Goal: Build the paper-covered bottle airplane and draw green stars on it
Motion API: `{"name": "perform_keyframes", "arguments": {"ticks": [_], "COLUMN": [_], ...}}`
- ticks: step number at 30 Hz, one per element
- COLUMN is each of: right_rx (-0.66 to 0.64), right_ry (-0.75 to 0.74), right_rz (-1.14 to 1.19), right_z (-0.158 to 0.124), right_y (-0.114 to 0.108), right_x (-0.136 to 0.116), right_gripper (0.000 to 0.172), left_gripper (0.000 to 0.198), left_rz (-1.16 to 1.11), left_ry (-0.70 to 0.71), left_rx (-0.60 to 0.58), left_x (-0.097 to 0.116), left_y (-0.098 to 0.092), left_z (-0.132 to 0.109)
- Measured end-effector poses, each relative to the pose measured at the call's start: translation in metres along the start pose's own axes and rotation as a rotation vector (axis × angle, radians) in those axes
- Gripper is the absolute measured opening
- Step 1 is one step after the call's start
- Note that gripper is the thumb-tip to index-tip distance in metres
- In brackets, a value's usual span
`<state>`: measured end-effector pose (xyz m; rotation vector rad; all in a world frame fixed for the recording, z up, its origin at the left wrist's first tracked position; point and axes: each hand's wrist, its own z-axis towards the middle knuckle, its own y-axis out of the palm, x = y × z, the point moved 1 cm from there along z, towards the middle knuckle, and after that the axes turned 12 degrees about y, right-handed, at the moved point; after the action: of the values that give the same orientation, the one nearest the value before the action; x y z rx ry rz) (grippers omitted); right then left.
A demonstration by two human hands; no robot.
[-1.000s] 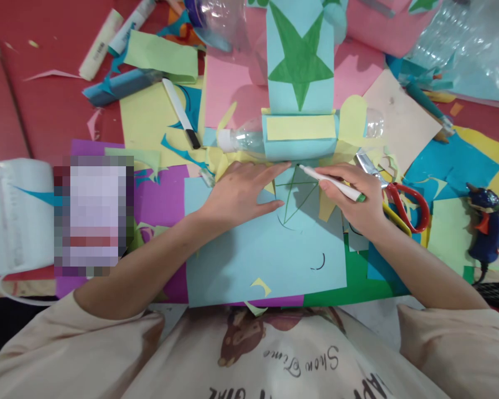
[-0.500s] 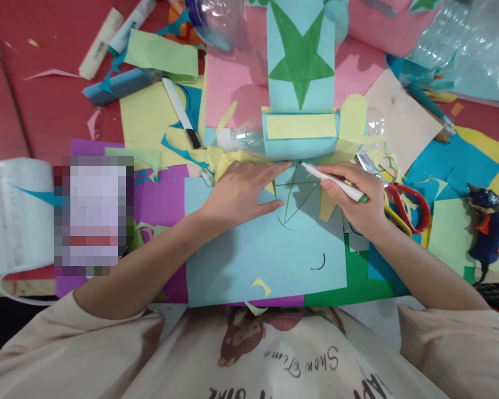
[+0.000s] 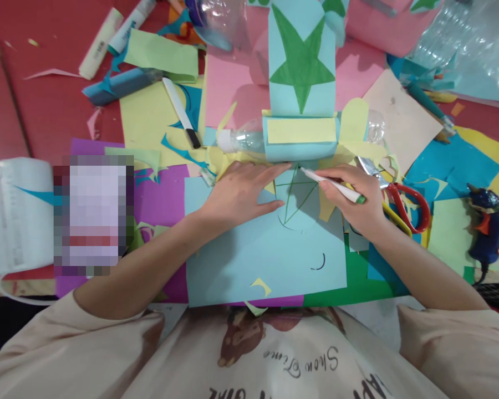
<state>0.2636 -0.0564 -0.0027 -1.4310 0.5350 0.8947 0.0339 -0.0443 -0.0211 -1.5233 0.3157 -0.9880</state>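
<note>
My right hand (image 3: 353,194) grips a white marker (image 3: 336,187) with a green end, its tip on the upper part of a green star outline. The outline lies on a light blue piece of paper (image 3: 301,199), just below a clear plastic bottle (image 3: 249,141) wrapped in light blue and yellow paper. With fingers spread, my left hand (image 3: 243,191) lies flat at the left of the outline, a fingertip near the bottle's wrap. Beneath both is a larger light blue sheet (image 3: 261,260). Above the bottle stands a light blue panel with a filled green star (image 3: 303,58).
Red-handled scissors (image 3: 411,208) lie to the right of my right hand. At the far right is a dark blue glue gun (image 3: 485,221). A black-capped white marker (image 3: 181,113) rests at upper left, among several paper scraps. A white pouch (image 3: 19,216) sits far left.
The marker's tip has shifted slightly left and down near the top of the outline, with my right hand following. The starred panel sits slightly lower. My left hand stays put.
</note>
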Motion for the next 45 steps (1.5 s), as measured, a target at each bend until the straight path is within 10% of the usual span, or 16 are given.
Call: {"name": "perform_keyframes", "arguments": {"ticks": [45], "right_rx": [-0.083], "right_ry": [0.088], "right_rz": [0.161], "right_z": [-0.010], "right_y": [-0.003], "right_x": [-0.001], "right_gripper": [0.030], "left_gripper": [0.061], "left_rz": [0.008], "left_ry": [-0.023], "left_rx": [-0.034], "left_x": [0.000], "left_y": [-0.001], "left_z": [0.000]}}
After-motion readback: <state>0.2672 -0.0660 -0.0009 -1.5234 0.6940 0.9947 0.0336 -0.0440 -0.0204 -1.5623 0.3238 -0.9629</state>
